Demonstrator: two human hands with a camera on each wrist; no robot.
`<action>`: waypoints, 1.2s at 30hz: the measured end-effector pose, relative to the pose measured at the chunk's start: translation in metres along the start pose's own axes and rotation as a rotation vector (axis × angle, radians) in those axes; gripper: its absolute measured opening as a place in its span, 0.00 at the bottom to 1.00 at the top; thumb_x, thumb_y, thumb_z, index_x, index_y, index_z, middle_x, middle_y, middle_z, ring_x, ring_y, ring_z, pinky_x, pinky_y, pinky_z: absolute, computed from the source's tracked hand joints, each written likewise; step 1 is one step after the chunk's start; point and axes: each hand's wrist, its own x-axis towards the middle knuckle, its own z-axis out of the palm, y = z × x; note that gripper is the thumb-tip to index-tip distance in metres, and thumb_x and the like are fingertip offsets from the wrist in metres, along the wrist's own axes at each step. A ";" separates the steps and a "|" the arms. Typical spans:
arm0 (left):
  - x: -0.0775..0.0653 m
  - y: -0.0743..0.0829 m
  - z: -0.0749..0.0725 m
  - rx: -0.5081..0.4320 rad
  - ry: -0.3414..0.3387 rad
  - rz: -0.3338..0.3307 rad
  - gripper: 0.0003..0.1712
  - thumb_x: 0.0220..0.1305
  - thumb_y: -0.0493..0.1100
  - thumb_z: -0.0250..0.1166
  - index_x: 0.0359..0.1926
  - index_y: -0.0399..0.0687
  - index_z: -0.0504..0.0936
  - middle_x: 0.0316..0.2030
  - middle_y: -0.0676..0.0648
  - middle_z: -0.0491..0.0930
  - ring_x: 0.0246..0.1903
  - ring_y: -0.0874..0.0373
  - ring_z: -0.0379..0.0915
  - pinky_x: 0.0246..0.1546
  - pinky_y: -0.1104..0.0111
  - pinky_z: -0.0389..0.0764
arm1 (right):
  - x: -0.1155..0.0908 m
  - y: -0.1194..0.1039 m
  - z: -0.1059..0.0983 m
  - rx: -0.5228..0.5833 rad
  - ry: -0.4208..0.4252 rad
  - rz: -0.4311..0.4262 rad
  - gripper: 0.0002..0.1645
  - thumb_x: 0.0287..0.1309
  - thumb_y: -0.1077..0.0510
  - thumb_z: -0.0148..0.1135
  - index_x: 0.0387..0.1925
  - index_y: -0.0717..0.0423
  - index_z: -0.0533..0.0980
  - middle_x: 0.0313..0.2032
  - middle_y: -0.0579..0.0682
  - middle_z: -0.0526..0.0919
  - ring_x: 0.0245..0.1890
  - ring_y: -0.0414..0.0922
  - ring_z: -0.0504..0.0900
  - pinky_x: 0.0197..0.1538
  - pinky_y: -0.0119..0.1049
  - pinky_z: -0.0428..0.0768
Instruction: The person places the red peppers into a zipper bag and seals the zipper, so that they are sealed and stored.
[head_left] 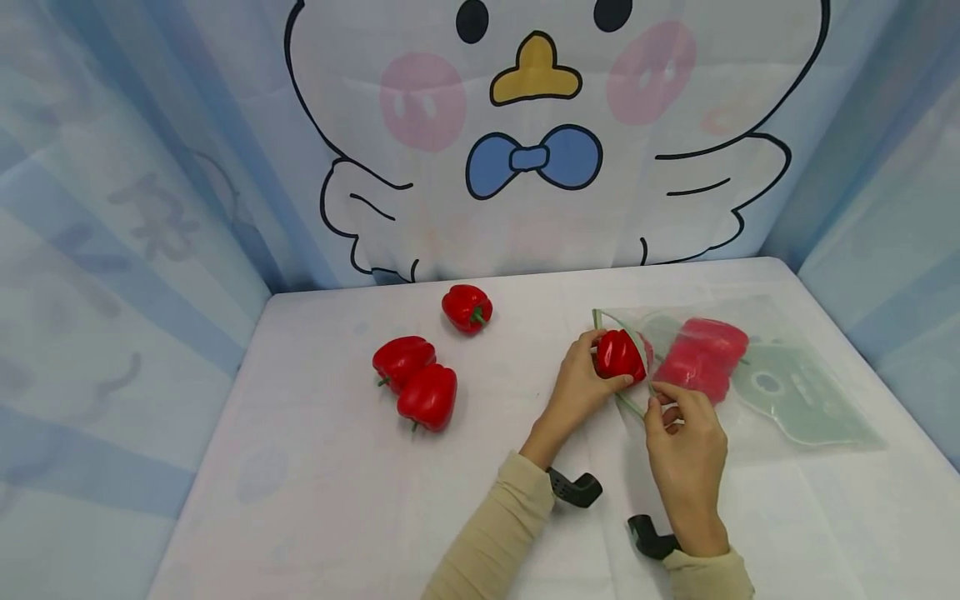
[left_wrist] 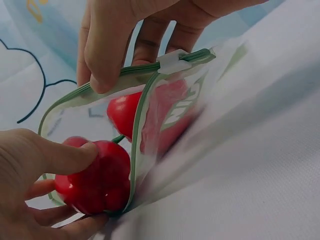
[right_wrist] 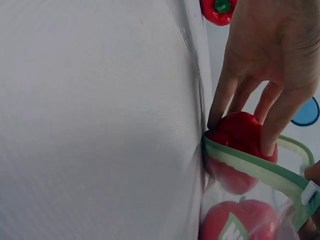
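My left hand [head_left: 581, 379] grips a red bell pepper [head_left: 621, 357] right at the mouth of a clear zip bag [head_left: 798, 392] with green edging. In the right wrist view the pepper's lower part shows through the plastic, inside the green rim [right_wrist: 250, 160]. With thumb and fingers, my right hand [head_left: 690, 442] pinches the bag's rim, close to a white slider [left_wrist: 172, 62]. Deeper in the bag lie red bell peppers [head_left: 701, 358], blurred by the plastic. The bag lies on the table, its mouth held open toward the left hand.
Three loose red bell peppers lie on the white-covered table [head_left: 300, 467]: one at the back [head_left: 467, 308] and two touching each other, a rear one [head_left: 402, 360] and a front one [head_left: 429, 398]. Printed curtains [head_left: 525, 233] stand behind and at both sides.
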 end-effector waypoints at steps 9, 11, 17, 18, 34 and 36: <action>-0.001 0.001 -0.001 0.057 -0.017 0.026 0.42 0.59 0.35 0.77 0.73 0.46 0.72 0.63 0.40 0.75 0.62 0.52 0.75 0.60 0.68 0.81 | 0.000 0.000 0.000 0.001 -0.001 0.008 0.16 0.58 0.71 0.71 0.49 0.65 0.84 0.40 0.61 0.85 0.30 0.49 0.79 0.38 0.07 0.64; -0.002 0.000 -0.001 0.050 -0.008 0.028 0.41 0.58 0.35 0.77 0.72 0.47 0.73 0.62 0.40 0.75 0.59 0.52 0.76 0.55 0.73 0.82 | 0.000 0.000 0.000 0.000 -0.005 0.014 0.16 0.58 0.71 0.71 0.49 0.65 0.84 0.41 0.61 0.85 0.30 0.50 0.80 0.38 0.07 0.64; -0.002 -0.003 0.002 0.012 0.012 0.052 0.41 0.56 0.36 0.79 0.71 0.46 0.73 0.59 0.38 0.76 0.53 0.53 0.78 0.46 0.80 0.82 | 0.000 0.000 0.000 0.003 -0.014 0.023 0.16 0.58 0.70 0.71 0.50 0.65 0.84 0.42 0.61 0.85 0.31 0.51 0.81 0.38 0.06 0.63; -0.002 -0.003 0.002 0.008 0.013 0.054 0.41 0.56 0.36 0.79 0.71 0.46 0.73 0.59 0.38 0.76 0.52 0.53 0.78 0.45 0.80 0.82 | 0.000 0.000 0.000 0.003 -0.014 0.023 0.16 0.58 0.70 0.72 0.50 0.65 0.84 0.41 0.61 0.85 0.31 0.52 0.81 0.39 0.06 0.63; -0.001 -0.007 0.008 -0.061 0.012 0.025 0.39 0.57 0.37 0.79 0.66 0.42 0.71 0.58 0.42 0.80 0.50 0.56 0.81 0.43 0.79 0.82 | 0.000 -0.001 -0.001 0.001 -0.010 0.026 0.15 0.59 0.70 0.70 0.49 0.64 0.85 0.39 0.60 0.85 0.30 0.48 0.79 0.37 0.08 0.65; -0.001 -0.008 0.009 -0.062 0.013 0.021 0.38 0.57 0.37 0.80 0.65 0.42 0.71 0.57 0.42 0.80 0.49 0.57 0.81 0.42 0.79 0.82 | 0.000 -0.001 -0.001 0.002 -0.011 0.025 0.15 0.59 0.70 0.70 0.49 0.64 0.85 0.40 0.60 0.85 0.30 0.48 0.79 0.37 0.08 0.65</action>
